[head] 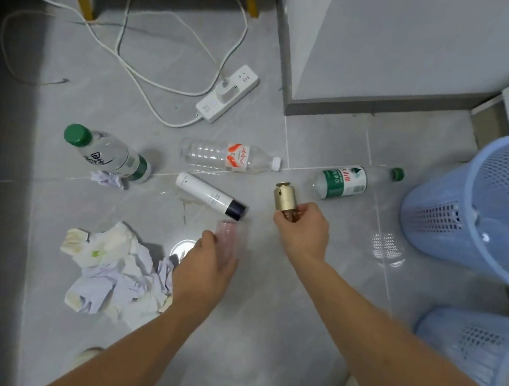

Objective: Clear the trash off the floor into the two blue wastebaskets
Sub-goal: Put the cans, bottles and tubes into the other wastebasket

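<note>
Your right hand [302, 229] grips a gold bottle [285, 200] (held upright). Your left hand [204, 271] holds a pink cup [230, 237], just beyond it a white tube [209, 199].

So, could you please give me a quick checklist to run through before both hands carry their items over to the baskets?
1. Right hand grips gold bottle: ok.
2. Left hand holds pink clear cup: ok.
3. Near wastebasket mouth open: ok.
4. Second wastebasket has room: cannot tell, partly out of frame.
5. Floor cleared: not ok; three plastic bottles, white tube and crumpled paper remain.
</note>
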Available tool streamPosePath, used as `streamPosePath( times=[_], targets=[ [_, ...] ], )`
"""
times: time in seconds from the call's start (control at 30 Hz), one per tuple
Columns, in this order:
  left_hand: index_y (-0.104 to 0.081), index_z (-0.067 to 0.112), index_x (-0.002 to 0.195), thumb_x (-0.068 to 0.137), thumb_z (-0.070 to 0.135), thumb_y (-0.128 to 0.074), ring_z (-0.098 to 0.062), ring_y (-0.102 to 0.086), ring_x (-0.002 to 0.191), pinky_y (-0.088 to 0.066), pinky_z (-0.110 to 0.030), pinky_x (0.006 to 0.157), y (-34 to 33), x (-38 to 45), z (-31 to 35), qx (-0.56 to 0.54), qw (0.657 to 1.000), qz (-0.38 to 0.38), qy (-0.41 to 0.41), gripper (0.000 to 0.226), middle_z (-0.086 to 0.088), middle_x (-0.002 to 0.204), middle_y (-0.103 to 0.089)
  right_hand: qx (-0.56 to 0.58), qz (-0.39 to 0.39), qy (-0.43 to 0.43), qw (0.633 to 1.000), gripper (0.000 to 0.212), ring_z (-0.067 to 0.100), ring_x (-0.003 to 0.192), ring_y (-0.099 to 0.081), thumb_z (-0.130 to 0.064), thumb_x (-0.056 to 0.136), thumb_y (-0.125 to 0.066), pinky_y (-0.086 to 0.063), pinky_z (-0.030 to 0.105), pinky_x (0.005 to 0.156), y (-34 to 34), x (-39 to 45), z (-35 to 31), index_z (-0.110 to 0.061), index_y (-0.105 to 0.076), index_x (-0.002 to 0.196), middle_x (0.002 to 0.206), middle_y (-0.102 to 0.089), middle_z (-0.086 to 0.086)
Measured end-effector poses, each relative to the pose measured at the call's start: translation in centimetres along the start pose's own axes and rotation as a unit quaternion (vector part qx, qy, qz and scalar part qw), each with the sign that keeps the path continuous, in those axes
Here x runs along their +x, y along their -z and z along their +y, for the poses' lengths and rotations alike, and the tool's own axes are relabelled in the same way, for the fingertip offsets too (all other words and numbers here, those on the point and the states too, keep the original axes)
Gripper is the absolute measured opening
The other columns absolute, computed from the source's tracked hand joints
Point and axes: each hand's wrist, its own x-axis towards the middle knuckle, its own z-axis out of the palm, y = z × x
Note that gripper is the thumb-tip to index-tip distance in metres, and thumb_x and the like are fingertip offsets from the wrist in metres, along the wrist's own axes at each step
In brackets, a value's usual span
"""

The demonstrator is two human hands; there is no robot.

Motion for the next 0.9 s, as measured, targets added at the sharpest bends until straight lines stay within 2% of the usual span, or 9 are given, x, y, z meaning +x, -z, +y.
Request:
streamPosePath(
  times=[0.13,0.23,0.3,0.4,0.47,0.57,0.7,0.8,0.9],
  targets=[
    [-0.046,0.024,0.118,0.089,0.057,-0.061,-0.021,-0.065,0.082,-0.047,-0.033,0.064,3.6,-2.1,7.4,-0.035,0.997,0.024,-0.07,0.047,0.007,0.099,-0.063,0.063,0.033,0.03,0.997,0.027,0.008,0.078,-0.059,-0.04,0.074,-0.076,-0.048,0.03,0.071,8.2,-2.8,-1.1,-0.033,-0.054,0.088,0.092,-0.058,-0.008],
    [-0.046,0.027,0.116,0.089,0.061,-0.06,-0.019,-0.063,0.078,-0.045,-0.032,0.059,5.8,-3.3,15.0,-0.045,0.99,0.024,-0.133,0.045,0.006,0.095,-0.06,0.105,0.078,0.054,0.99,0.024,0.003,0.081,-0.057,-0.037,0.074,-0.075,-0.045,0.022,0.071,15.9,-3.7,-1.2,-0.036,-0.052,0.084,0.091,-0.055,-0.012],
    [-0.049,0.027,0.117,0.09,0.06,-0.059,-0.019,-0.063,0.081,-0.048,-0.035,0.064,6.7,-3.9,20.4,-0.063,0.982,0.018,-0.176,0.044,0.007,0.098,-0.061,0.118,0.124,0.07,0.983,0.024,0.0,0.085,-0.056,-0.034,0.074,-0.075,-0.042,0.013,0.072,21.1,-3.5,-1.0,-0.036,-0.054,0.086,0.092,-0.053,-0.013],
    [-0.054,0.028,0.121,0.091,0.059,-0.057,-0.02,-0.063,0.091,-0.052,-0.038,0.076,6.9,-4.9,28.4,-0.071,0.973,0.006,-0.22,0.043,0.006,0.106,-0.062,0.101,0.174,0.07,0.977,0.02,-0.003,0.087,-0.052,-0.032,0.074,-0.075,-0.038,0.008,0.073,28.1,-2.1,0.2,-0.03,-0.057,0.083,0.091,-0.054,-0.008],
    [-0.056,0.028,0.121,0.092,0.058,-0.054,-0.019,-0.063,0.092,-0.051,-0.036,0.076,6.2,-5.8,33.0,-0.067,0.966,-0.01,-0.249,0.041,0.007,0.107,-0.061,0.081,0.182,0.048,0.979,0.02,0.002,0.084,-0.053,-0.033,0.077,-0.075,-0.04,0.012,0.073,31.8,-0.8,1.8,-0.025,-0.057,0.079,0.09,-0.055,-0.004],
    [-0.058,0.024,0.118,0.09,0.053,-0.054,-0.023,-0.063,0.09,-0.051,-0.037,0.072,4.2,-6.7,38.6,-0.04,0.957,-0.034,-0.285,0.04,0.004,0.107,-0.06,0.056,0.181,0.008,0.982,0.019,0.015,0.082,-0.057,-0.033,0.082,-0.074,-0.045,0.031,0.074,35.7,1.6,4.7,-0.02,-0.06,0.082,0.092,-0.054,-0.003],
    [-0.056,0.02,0.11,0.085,0.033,-0.058,-0.028,-0.062,0.086,-0.047,-0.035,0.066,0.8,-5.7,42.8,0.028,0.964,-0.05,-0.26,0.028,-0.002,0.099,-0.059,-0.021,0.147,-0.011,0.989,0.02,0.022,0.079,-0.057,-0.031,0.086,-0.073,-0.046,0.035,0.07,37.6,4.9,8.1,-0.016,-0.062,0.08,0.092,-0.056,0.004],
    [-0.054,0.016,0.1,0.083,0.029,-0.058,-0.029,-0.061,0.079,-0.043,-0.035,0.061,-1.3,-3.8,44.2,0.08,0.961,-0.051,-0.259,0.022,-0.005,0.092,-0.058,-0.047,0.134,-0.007,0.99,0.017,0.027,0.08,-0.059,-0.028,0.089,-0.071,-0.049,0.038,0.073,37.4,7.5,9.5,-0.013,-0.064,0.086,0.098,-0.054,0.005],
    [-0.056,0.015,0.097,0.084,0.027,-0.061,-0.028,-0.057,0.075,-0.038,-0.034,0.059,-2.5,-2.1,45.0,0.142,0.955,-0.047,-0.256,0.019,-0.007,0.094,-0.056,-0.063,0.126,0.0,0.99,0.014,0.029,0.086,-0.06,-0.021,0.088,-0.068,-0.051,0.043,0.08,36.5,9.4,9.7,-0.008,-0.063,0.091,0.105,-0.054,0.008]
  ],
)
